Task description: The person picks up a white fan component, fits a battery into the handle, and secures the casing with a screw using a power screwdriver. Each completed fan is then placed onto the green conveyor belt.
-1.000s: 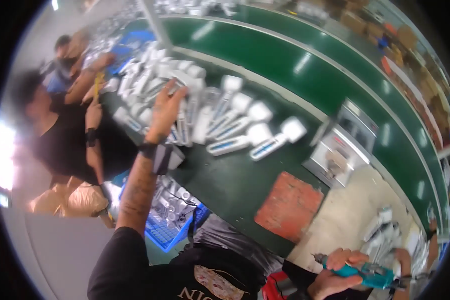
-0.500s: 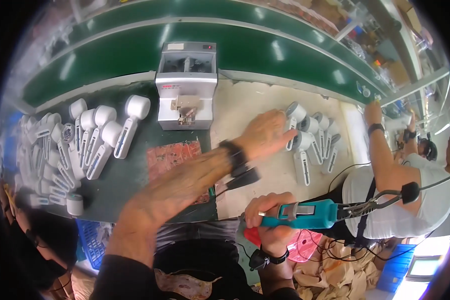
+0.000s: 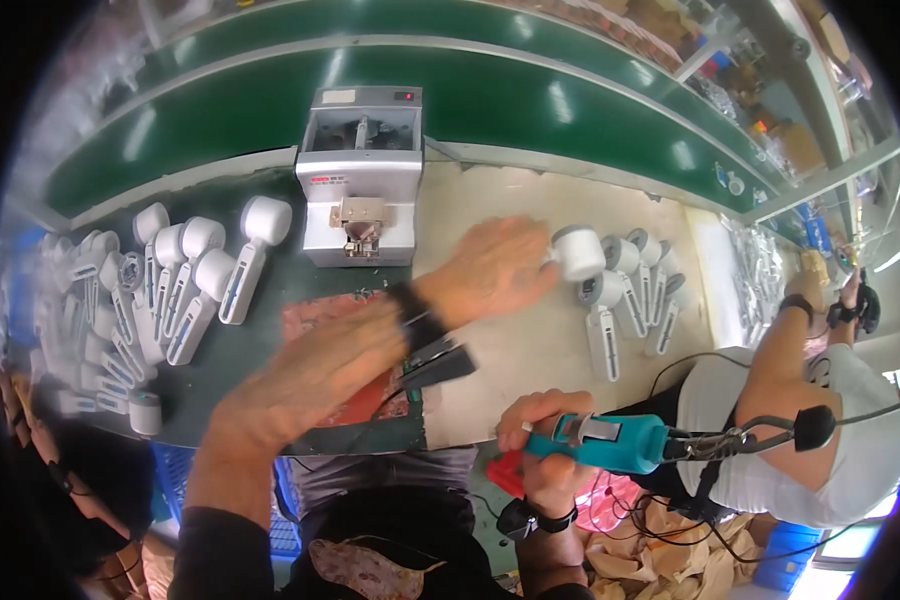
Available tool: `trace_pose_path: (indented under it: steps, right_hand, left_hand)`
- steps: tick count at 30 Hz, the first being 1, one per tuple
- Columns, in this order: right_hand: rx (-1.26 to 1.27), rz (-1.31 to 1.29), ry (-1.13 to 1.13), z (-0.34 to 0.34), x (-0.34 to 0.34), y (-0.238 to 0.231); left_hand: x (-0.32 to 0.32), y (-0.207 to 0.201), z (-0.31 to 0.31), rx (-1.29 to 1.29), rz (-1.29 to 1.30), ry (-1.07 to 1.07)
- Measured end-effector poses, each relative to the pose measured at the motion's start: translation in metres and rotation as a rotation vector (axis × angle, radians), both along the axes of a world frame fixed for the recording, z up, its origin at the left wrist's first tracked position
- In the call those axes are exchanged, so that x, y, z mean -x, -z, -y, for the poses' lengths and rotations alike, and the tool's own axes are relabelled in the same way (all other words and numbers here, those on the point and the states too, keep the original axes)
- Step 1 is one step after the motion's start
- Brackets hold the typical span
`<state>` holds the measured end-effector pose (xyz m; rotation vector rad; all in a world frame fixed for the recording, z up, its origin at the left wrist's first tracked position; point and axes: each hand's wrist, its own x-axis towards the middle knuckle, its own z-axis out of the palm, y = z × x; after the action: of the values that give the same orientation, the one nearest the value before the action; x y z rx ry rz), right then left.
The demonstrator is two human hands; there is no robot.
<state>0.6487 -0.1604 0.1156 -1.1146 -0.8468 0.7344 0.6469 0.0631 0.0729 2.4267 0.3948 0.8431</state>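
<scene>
My left hand (image 3: 495, 268) reaches across the bench, its fingers closed round the handle end of a white round-headed device (image 3: 578, 253). The handle is hidden behind the hand, and motion blurs the fingers a little. Beside that head lie several like white devices (image 3: 610, 340), each with a drum-shaped head and a slotted flat handle. Low at the front edge, my right hand (image 3: 542, 445) grips a teal electric screwdriver (image 3: 615, 443). Its rear end hangs from a hook and cable toward the right, while its tip is hidden by my fingers.
A grey machine (image 3: 360, 180) stands at the bench's back. More white devices (image 3: 195, 280) crowd the left side. A red mat (image 3: 355, 405) lies under my left forearm. Clear-wrapped items (image 3: 760, 280) sit at right, near another person (image 3: 780, 410). Crumpled brown paper (image 3: 660, 560) lies below.
My left hand has closed on the leftmost device of the right-hand group and drawn it left and nearer, turning its head. The right hand keeps hold of the screwdriver, barely shifted.
</scene>
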Motion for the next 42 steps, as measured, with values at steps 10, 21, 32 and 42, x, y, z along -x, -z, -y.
trace_pose_path:
  steps: [10, 21, 32, 42]
  right_hand:
    - [0.075, 0.118, 0.041, -0.065, 0.004, 0.020]
    - [-0.020, 0.102, 0.073, -0.091, 0.028, -0.025]
    - [-0.210, 0.284, -0.035, -0.221, 0.042, -0.022]
    - [-0.208, 0.305, -0.127, -0.233, 0.049, -0.006]
  left_hand:
    - [0.172, -0.031, 0.018, -0.061, -0.240, 0.078]
    - [0.196, -0.011, 0.001, 0.030, -0.060, -0.067]
    - [0.213, 0.000, -0.007, -0.029, -0.053, -0.035]
    - [0.210, 0.010, -0.010, 0.024, -0.013, -0.041]
